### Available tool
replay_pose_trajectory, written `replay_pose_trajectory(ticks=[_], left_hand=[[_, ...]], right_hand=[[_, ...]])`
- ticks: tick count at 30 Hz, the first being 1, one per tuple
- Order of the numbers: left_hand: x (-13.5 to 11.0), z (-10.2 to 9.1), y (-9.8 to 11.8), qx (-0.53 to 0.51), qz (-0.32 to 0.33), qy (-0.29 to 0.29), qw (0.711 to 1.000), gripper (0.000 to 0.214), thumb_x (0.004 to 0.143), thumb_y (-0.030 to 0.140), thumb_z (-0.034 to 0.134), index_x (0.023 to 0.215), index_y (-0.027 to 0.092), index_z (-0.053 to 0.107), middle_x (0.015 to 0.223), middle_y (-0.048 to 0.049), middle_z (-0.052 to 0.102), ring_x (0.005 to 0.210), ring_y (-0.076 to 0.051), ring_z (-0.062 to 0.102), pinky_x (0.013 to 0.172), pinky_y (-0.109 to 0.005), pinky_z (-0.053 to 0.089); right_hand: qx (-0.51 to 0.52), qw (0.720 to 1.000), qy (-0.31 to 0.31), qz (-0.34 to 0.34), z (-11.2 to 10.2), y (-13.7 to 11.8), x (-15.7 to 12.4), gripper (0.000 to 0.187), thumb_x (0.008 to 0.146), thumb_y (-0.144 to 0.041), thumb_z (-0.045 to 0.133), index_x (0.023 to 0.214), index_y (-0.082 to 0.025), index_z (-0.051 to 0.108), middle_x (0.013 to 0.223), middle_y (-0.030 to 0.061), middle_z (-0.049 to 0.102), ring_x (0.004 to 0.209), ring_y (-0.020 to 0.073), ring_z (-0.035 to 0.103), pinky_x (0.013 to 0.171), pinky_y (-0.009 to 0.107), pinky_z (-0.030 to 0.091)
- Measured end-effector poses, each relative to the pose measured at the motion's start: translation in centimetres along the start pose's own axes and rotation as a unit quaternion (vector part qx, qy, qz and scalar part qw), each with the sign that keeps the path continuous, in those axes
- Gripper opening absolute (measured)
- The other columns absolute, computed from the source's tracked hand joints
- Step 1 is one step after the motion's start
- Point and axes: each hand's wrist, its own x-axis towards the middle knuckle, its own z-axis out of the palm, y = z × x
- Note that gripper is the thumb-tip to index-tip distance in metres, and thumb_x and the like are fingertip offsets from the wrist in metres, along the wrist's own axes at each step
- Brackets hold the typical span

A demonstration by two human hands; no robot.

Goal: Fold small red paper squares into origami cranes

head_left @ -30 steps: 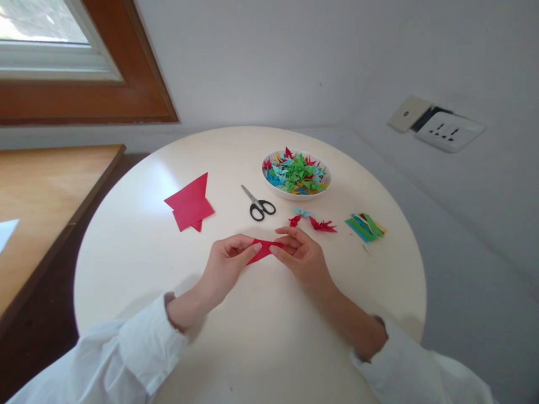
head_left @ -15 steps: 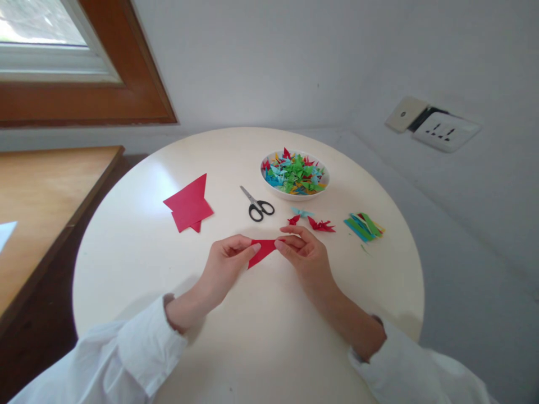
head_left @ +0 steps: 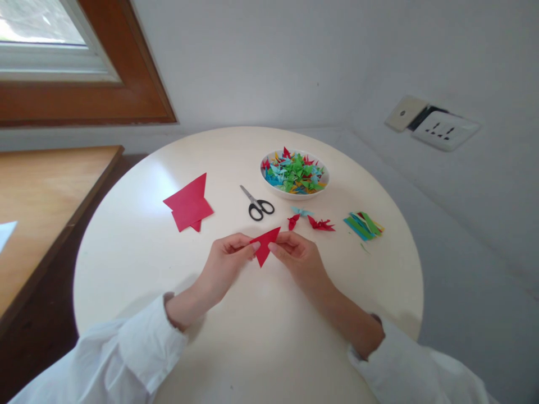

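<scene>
Between my two hands is a folded red paper, shaped like a triangle with one point turned down toward me. My left hand pinches its left corner between thumb and fingers. At the right side, my right hand is closed on the same paper, thumb on the front and fingers behind it. Just beyond the hands lie scissors with black handles. Red paper cranes and a light blue paper crane lie past my right hand.
A white bowl full of colourful paper cranes stands at the back. Red paper sheets lie at the left, and green, blue and yellow paper strips at the right. All rest on a round white table against the wall.
The red paper has turned, so its upper edge now slants up to the right and a point faces down. My right hand has shifted slightly left and its fingers have curled in.
</scene>
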Motion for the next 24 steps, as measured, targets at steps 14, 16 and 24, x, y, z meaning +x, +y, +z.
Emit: replay_pose_trajectory(ticks=[14, 16, 24], left_hand=[[0.27, -0.18, -0.53, -0.072, -0.017, -0.029, 0.997, 0.015, 0.061, 0.026, 0.071, 0.057, 0.013, 0.064, 0.053, 0.0010, 0.055, 0.056, -0.009, 0.046, 0.058, -0.022, 0.035], [0.29, -0.20, -0.53, -0.086, -0.021, -0.026, 0.996, 0.014, 0.060, 0.025, 0.071, 0.058, 0.013, 0.065, 0.053, 0.0007, 0.055, 0.056, -0.009, 0.047, 0.059, -0.022, 0.036], [0.57, -0.25, -0.68, -0.116, -0.034, -0.029, 0.992, 0.014, 0.059, 0.023, 0.073, 0.059, 0.012, 0.066, 0.055, -0.0009, 0.058, 0.057, -0.009, 0.049, 0.060, -0.022, 0.038]], right_hand=[[-0.147, 0.988, -0.029, -0.024, -0.11, 0.20, -0.24, 0.016, 0.074, -0.032, 0.057, 0.072, -0.016, 0.061, 0.070, 0.0025, 0.063, 0.065, 0.0139, 0.055, 0.062, 0.026, 0.043], [-0.186, 0.982, -0.034, -0.023, -0.09, 0.05, -0.29, 0.018, 0.075, -0.032, 0.056, 0.068, -0.016, 0.060, 0.066, 0.0018, 0.061, 0.063, 0.0133, 0.052, 0.060, 0.025, 0.041], [-0.227, 0.973, -0.041, -0.022, -0.23, -0.05, -0.32, 0.020, 0.076, -0.032, 0.054, 0.065, -0.016, 0.059, 0.062, 0.0005, 0.059, 0.059, 0.0122, 0.049, 0.056, 0.024, 0.037]])
